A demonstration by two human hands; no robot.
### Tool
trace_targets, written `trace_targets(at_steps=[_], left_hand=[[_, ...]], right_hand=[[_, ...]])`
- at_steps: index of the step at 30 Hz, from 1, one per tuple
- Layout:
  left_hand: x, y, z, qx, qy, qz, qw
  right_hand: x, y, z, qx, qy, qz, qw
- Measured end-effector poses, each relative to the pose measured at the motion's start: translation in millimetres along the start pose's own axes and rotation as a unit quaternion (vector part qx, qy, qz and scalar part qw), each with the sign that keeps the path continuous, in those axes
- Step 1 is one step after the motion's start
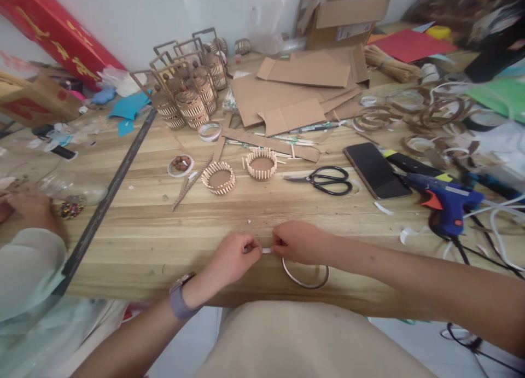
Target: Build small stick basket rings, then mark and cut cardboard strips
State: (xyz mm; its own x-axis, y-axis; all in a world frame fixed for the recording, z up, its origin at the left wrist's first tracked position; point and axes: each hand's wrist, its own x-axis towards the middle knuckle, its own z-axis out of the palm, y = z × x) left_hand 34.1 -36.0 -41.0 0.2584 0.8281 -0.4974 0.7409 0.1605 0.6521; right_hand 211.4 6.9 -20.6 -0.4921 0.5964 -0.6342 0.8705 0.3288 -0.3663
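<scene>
My left hand [238,255], wearing a wristwatch [183,296], is closed in a pinch near the table's front edge. Close beside it, my right hand [297,241] is also closed, fingers bent down. Between the two runs a short narrow white strip [267,250], its ends hidden in my fingers. Under my right hand a thin curved band [305,286], pale with a dark edge, loops out over the wood; whether it joins the white strip is hidden. Beyond my hands stand two round stick-walled baskets [219,178] [261,163] and black-handled scissors [328,180].
Small stick lanterns [192,107] stand at the back left, near cardboard pieces [295,93]. On the right lie a phone [377,170], a blue glue gun [449,197] with cables, and coiled strips [443,112]. Another person's hand [35,208] rests at the left.
</scene>
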Motion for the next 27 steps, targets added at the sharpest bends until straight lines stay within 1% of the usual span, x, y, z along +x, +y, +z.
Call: trace_targets(at_steps=[4,9,14,18,22,24,27], left_hand=[[-2.6,-0.2,-0.9,-0.013,-0.003,-0.008,1.0],[-5.0,-1.2,-4.7,0.0,0.0,-0.021,1.0],[-6.1,-5.1,-10.9,0.005,-0.028,0.004,1.0],[-6.8,-7.6,-14.8,0.033,-0.021,0.03,0.999],[-7.4,-0.5,-16.2,0.067,-0.016,0.072,0.995],[-7.4,6.0,-15.6,0.075,-0.027,0.088,0.993],[-6.9,15.3,-13.6,0.079,-0.046,0.099,0.991]], right_hand=[[-1.8,-0.6,0.3,0.0,0.006,-0.003,1.0],[-0.5,1.1,0.6,0.004,0.01,-0.004,1.0],[-4.1,1.4,-0.5,0.019,0.012,-0.016,1.0],[-11.9,-2.1,-2.6,0.032,0.016,-0.015,0.999],[-18.8,-5.6,-2.6,0.024,0.046,-0.021,0.998],[-22.0,-7.9,-2.8,0.008,0.063,-0.017,0.998],[-27.6,-13.1,-5.1,-0.017,0.07,0.003,0.997]])
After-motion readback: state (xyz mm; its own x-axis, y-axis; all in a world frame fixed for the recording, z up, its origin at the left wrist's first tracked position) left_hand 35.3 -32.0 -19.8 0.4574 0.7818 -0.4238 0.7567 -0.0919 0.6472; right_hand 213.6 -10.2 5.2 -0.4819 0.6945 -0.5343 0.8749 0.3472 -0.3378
